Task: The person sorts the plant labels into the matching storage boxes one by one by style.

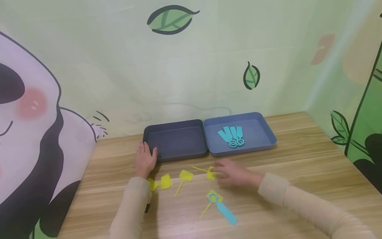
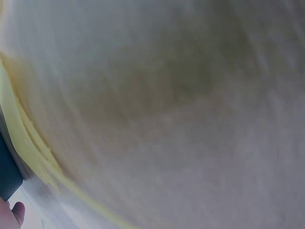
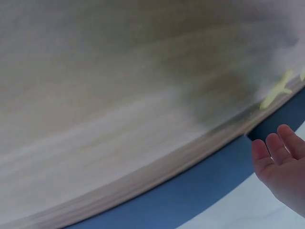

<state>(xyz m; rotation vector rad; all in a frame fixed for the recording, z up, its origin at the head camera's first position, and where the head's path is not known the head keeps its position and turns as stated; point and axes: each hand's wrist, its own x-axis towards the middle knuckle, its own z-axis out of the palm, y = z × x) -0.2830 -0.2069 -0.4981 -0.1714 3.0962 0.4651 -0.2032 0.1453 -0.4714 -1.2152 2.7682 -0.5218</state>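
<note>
My left hand [image 1: 145, 160] rests with straight fingers on the left front corner of the dark tray [image 1: 176, 157]. Slightly blurred, my right hand [image 1: 234, 172] reaches in from the right, its fingertips at a square yellow tag [image 1: 210, 175] with a thin tail. In the right wrist view the fingers [image 3: 278, 148] are spread a little and hold nothing. Another yellow tag with a tail [image 1: 186, 176] lies to the left, beside overlapping yellow tags [image 1: 165, 182] near my left wrist. Closer to me, a turquoise ring-ended tag [image 1: 226, 214] lies partly over a yellow tag [image 1: 220, 196].
A blue tray [image 1: 259, 132] stands right against the dark one, with several turquoise ring-ended tags [image 1: 228, 132] fanned out in it. Both trays stand at the back of the wooden table [image 1: 298, 146], before a printed wall cloth [image 1: 125, 73].
</note>
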